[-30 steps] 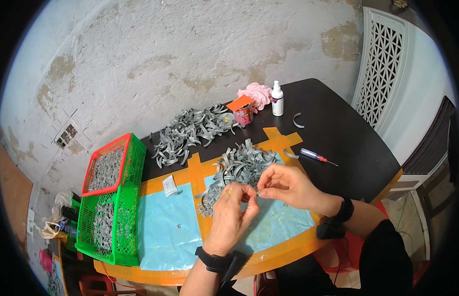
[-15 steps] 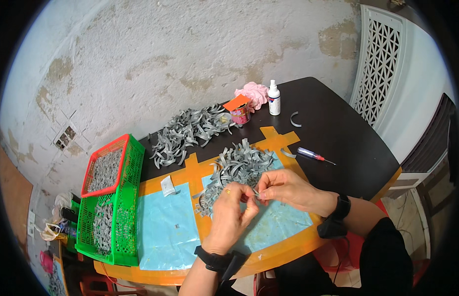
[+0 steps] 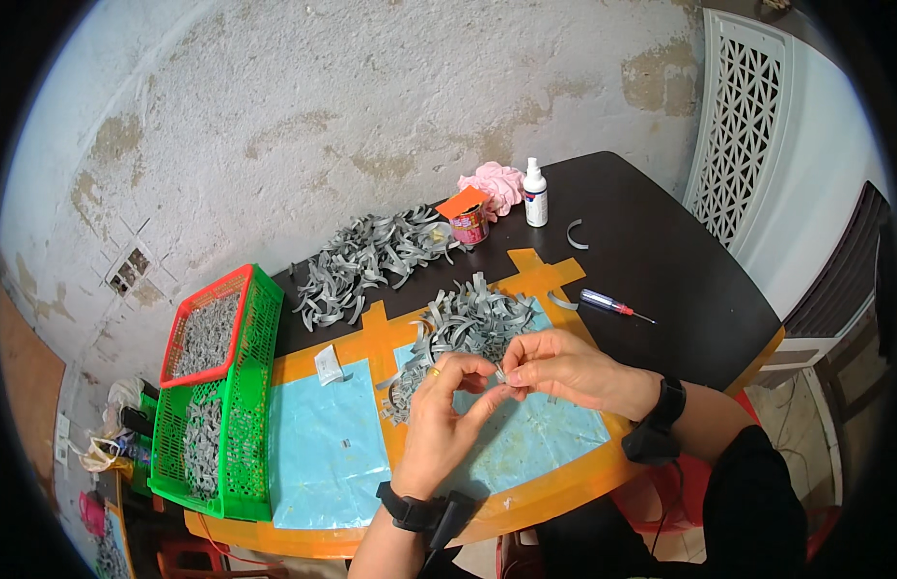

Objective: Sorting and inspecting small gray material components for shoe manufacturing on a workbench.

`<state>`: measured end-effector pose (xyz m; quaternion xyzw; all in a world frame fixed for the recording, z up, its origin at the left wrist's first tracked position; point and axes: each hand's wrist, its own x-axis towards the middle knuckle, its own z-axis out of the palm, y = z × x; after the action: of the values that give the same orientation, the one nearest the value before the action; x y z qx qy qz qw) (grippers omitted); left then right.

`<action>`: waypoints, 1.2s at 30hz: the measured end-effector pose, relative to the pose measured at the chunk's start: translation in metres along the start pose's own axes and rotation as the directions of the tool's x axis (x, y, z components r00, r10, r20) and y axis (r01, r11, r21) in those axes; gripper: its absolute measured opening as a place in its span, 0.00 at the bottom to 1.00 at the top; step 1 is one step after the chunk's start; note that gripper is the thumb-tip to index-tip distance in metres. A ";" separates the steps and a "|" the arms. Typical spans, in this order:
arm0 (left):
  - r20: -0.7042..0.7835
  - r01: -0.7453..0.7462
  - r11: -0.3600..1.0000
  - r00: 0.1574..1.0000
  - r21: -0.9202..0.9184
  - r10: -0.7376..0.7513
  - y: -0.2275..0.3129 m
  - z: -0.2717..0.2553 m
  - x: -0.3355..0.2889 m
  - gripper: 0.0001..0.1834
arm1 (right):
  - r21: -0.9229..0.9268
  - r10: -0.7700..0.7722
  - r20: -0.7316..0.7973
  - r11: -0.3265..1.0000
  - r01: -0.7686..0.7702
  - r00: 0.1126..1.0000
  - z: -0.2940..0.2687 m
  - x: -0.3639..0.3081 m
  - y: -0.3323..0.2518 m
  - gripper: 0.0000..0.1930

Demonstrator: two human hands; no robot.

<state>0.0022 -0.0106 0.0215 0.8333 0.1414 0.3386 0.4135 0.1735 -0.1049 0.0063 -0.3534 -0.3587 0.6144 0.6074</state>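
Over the front edge of a pile of curved grey strips point(image 3: 477, 318), my two hands meet at a small grey piece point(image 3: 500, 374). My right hand point(image 3: 576, 372) pinches it between thumb and fingertips. The index finger and thumb of my left hand point(image 3: 441, 415) close on its other side, the remaining fingers curled. Fingers hide most of the piece, so its exact kind cannot be made out. Beneath the hands lies a blue sheet point(image 3: 554, 434), held to the table by orange tape point(image 3: 525, 497).
At left, a green basket point(image 3: 246, 425) carries a red-rimmed basket point(image 3: 220, 372), both with grey pieces. Another strip heap point(image 3: 371, 256) lies behind. A screwdriver point(image 3: 607, 302), white spray bottle point(image 3: 535, 198), can point(image 3: 470, 227), pink cloth point(image 3: 495, 185) and white packet point(image 3: 328, 366) are on the table.
My left thumb has straightened out toward the right fingertips, and the left fingers have loosened slightly. The small grey piece has turned a little between the hands. The table items stay put.
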 end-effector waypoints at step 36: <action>-0.059 -0.199 0.969 0.976 0.145 0.209 0.007 -0.002 -0.005 0.06 | -0.152 -0.034 -0.007 0.988 0.033 0.999 0.007 -0.005 -0.001 0.06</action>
<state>-0.0026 -0.0162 0.0253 0.8569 0.0935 0.3995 0.3120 0.1680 -0.1098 0.0104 -0.3957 -0.4073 0.5733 0.5907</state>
